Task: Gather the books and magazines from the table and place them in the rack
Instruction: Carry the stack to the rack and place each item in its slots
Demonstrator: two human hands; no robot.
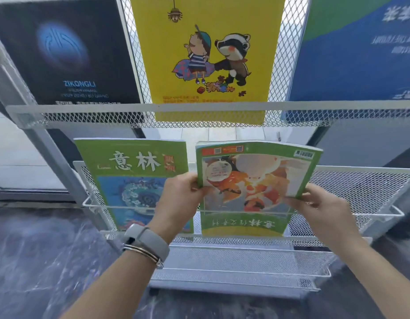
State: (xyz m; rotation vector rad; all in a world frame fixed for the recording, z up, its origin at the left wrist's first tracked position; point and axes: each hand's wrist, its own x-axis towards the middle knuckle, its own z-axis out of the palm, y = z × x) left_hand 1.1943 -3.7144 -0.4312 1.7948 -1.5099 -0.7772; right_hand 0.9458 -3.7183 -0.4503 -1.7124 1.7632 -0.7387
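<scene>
A white mesh rack fills the view. Its upper shelf holds a dark book, a yellow cartoon book and a blue-green book. In the middle shelf a green magazine stands upright on the left. Beside it, a second green magazine with an orange picture sits upside down in the same shelf. My left hand grips its left edge and my right hand grips its right edge. Its lower end is behind the shelf's front rail.
The middle shelf's right part holds nothing. Lower mesh shelves sit below. A dark marbled floor spreads under the rack. A grey watch and bracelets are on my left wrist.
</scene>
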